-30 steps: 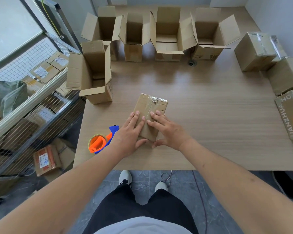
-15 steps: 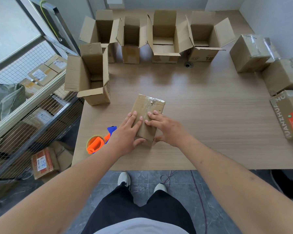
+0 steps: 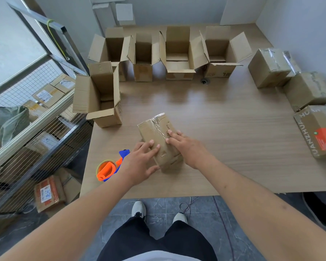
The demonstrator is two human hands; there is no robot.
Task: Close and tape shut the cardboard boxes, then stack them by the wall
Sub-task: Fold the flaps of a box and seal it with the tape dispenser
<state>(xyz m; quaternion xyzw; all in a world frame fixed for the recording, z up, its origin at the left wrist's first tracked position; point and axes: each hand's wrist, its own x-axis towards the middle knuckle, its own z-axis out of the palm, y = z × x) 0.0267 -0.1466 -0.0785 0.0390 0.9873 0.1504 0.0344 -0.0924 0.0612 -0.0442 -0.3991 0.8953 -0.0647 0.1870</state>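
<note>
One taped box (image 3: 159,140) lies flat near the front of the desk (image 3: 224,119), between both hands. The left hand (image 3: 139,162) rests on its near left side, fingers (image 3: 151,147) spread straight across the top and thumb along the near end. The right hand (image 3: 186,146) presses its right edge with straight fingers close together. A tape gun (image 3: 109,169) lies just left of the left hand. Five open boxes (image 3: 177,55) stand along the back and left of the desk; three closed boxes (image 3: 271,66) sit at the right by the wall.
</note>
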